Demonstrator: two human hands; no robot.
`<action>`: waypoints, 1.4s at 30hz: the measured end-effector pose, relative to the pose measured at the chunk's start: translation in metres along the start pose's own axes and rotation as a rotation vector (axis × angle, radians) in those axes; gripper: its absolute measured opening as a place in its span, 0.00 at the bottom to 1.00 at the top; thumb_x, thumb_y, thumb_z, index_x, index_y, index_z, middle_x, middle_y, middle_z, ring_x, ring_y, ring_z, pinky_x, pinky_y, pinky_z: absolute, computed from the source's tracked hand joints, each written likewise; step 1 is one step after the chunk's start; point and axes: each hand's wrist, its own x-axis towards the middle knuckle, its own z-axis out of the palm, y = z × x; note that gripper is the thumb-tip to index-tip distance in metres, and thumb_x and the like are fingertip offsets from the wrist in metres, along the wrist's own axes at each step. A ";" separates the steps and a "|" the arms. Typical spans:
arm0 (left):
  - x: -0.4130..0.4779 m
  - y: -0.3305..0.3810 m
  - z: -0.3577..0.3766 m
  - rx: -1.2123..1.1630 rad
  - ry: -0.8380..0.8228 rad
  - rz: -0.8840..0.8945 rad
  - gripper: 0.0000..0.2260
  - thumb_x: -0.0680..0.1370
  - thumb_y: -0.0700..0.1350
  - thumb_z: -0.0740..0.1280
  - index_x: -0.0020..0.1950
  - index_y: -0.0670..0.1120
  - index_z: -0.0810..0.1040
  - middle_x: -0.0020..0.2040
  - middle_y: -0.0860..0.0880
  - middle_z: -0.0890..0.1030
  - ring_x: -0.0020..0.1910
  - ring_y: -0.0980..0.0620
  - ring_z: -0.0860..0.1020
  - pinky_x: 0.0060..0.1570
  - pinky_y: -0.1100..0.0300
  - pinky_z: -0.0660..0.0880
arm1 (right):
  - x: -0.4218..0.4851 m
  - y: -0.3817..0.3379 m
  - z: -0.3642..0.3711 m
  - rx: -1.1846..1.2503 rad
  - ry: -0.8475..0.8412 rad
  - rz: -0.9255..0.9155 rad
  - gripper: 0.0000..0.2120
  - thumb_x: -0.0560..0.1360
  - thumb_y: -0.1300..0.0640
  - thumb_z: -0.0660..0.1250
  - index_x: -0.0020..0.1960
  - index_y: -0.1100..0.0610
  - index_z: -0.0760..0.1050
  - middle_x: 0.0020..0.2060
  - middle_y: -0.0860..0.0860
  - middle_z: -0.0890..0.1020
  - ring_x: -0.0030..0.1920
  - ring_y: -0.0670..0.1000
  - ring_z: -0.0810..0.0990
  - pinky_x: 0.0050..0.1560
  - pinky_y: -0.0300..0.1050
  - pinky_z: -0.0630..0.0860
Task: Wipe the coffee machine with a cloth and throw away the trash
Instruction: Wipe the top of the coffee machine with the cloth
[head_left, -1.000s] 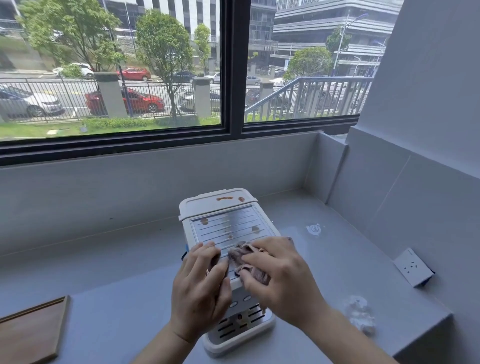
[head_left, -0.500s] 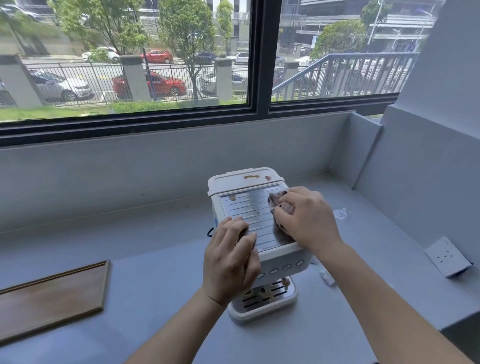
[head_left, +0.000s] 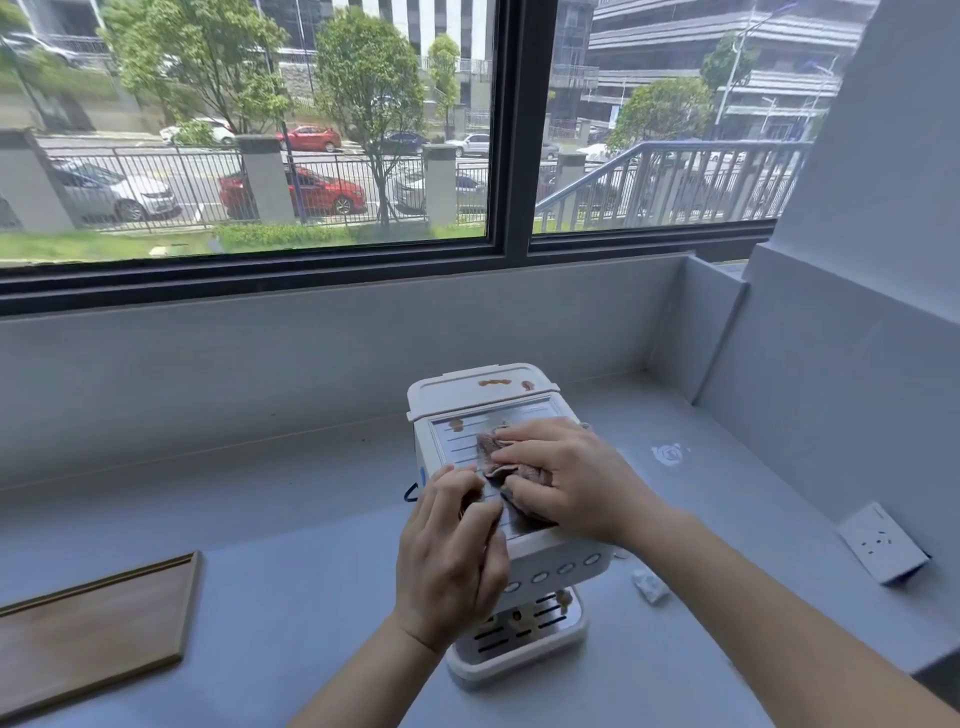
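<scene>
A small white coffee machine (head_left: 467, 395) stands on the grey counter (head_left: 291, 582) in the middle of the head view. Brown stains mark its back lid and the metal top plate. My right hand (head_left: 566, 478) presses a crumpled brownish cloth (head_left: 491, 449) flat on the top plate. My left hand (head_left: 449, 556) grips the machine's front left corner and holds it steady. A small crumpled white scrap of trash (head_left: 649, 586) lies on the counter just right of the machine, partly hidden by my right forearm.
A wooden board (head_left: 93, 629) lies at the counter's left. A white socket plate (head_left: 883, 543) leans against the right wall. A white mark (head_left: 670, 453) shows on the counter behind the machine. A low grey wall and a window close off the back.
My right hand has slid the cloth from the top plate's far right back toward the middle and front. The view has shifted, and my left hand stays on the machine's front corner.
</scene>
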 end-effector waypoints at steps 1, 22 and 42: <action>-0.001 0.000 0.000 -0.001 0.000 -0.002 0.12 0.79 0.42 0.57 0.45 0.39 0.78 0.50 0.39 0.76 0.53 0.39 0.76 0.64 0.47 0.73 | 0.003 0.009 -0.007 -0.004 0.028 0.057 0.14 0.73 0.49 0.67 0.55 0.47 0.84 0.61 0.42 0.81 0.64 0.47 0.74 0.66 0.43 0.68; -0.002 -0.002 0.002 -0.019 0.014 -0.020 0.11 0.78 0.42 0.57 0.46 0.40 0.78 0.49 0.40 0.76 0.54 0.40 0.77 0.63 0.42 0.73 | 0.038 0.014 0.009 -0.154 0.065 0.149 0.17 0.78 0.42 0.62 0.64 0.45 0.77 0.69 0.42 0.71 0.71 0.55 0.60 0.71 0.47 0.57; -0.006 0.003 0.000 0.011 -0.001 -0.088 0.07 0.74 0.41 0.62 0.48 0.44 0.79 0.50 0.43 0.76 0.51 0.42 0.75 0.64 0.42 0.73 | 0.030 0.022 -0.006 -0.117 -0.064 0.017 0.18 0.76 0.38 0.65 0.64 0.38 0.76 0.68 0.37 0.72 0.69 0.48 0.65 0.71 0.50 0.59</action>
